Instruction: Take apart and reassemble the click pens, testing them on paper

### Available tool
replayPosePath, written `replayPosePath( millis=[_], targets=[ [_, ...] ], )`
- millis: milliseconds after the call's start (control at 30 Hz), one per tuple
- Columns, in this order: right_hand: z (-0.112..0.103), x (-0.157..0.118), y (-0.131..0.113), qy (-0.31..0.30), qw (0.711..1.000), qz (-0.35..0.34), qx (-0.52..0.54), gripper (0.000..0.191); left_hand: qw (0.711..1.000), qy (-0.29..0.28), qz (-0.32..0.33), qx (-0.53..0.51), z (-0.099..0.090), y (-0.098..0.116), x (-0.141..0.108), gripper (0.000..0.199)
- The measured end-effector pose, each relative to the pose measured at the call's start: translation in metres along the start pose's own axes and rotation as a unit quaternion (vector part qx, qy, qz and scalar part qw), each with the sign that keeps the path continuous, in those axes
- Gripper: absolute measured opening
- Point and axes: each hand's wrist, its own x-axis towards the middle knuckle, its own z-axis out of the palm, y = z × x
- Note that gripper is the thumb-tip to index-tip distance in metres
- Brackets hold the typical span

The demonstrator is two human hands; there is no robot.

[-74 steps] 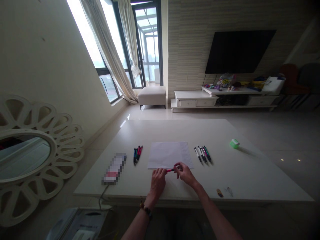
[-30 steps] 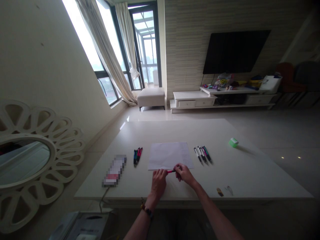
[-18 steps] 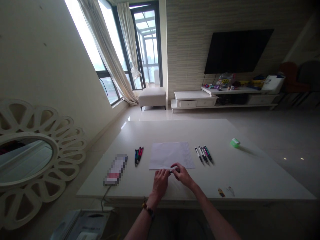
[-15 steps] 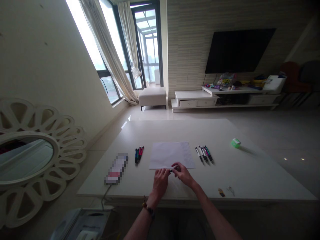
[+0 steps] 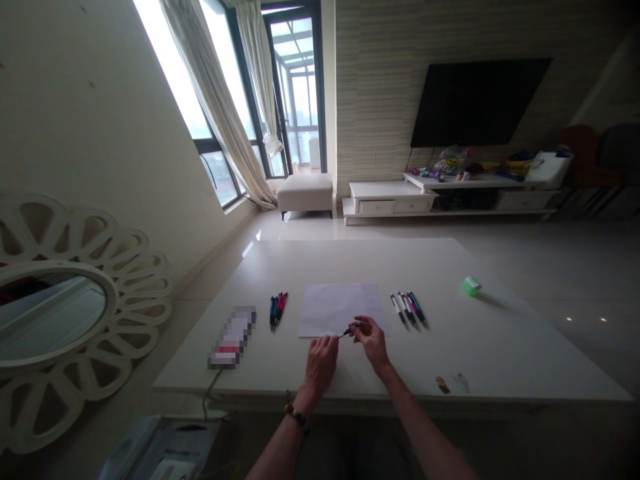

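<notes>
The right hand (image 5: 369, 340) pinches a slim pen (image 5: 347, 331) between thumb and fingertips, its dark tip pointing left over the lower edge of a smooth paper sheet (image 5: 335, 310). The left hand (image 5: 320, 363) sits just beside the tip, fingers loosely curled and apparently empty, though it's hard to be sure from here. On the glossy white desk (image 5: 425, 360), a bundle of plastic pens (image 5: 277, 310) lies left of the sheet, and a second bundle (image 5: 409, 309) lies right of it.

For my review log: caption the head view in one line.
Right hand holds a dark pen over white paper; left hand beside it.
</notes>
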Motion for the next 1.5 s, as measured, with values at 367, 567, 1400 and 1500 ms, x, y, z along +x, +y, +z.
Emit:
replayPosePath(
  millis=[367,567,1400,1500],
  targets=[
    [-0.034,0.027,-0.007,0.12,0.983,-0.032,-0.133,0.056,1.0,0.011,-0.011,0.006,0.005,-0.001,-0.001,0.018],
    [-0.052,0.029,0.012,-0.018,0.89,-0.016,-0.456,0.04,1.0,0.013,-0.011,0.008,0.005,-0.002,0.0,0.017],
    [-0.028,0.032,-0.002,-0.024,0.919,0.0,-0.392,0.023,1.0,0.027,-0.013,0.0,0.006,-0.003,0.0,0.015],
    [-0.034,0.036,-0.001,-0.094,0.883,0.021,-0.459,0.014,1.0,0.024,-0.016,0.001,0.006,-0.002,0.0,0.017]
  ],
)
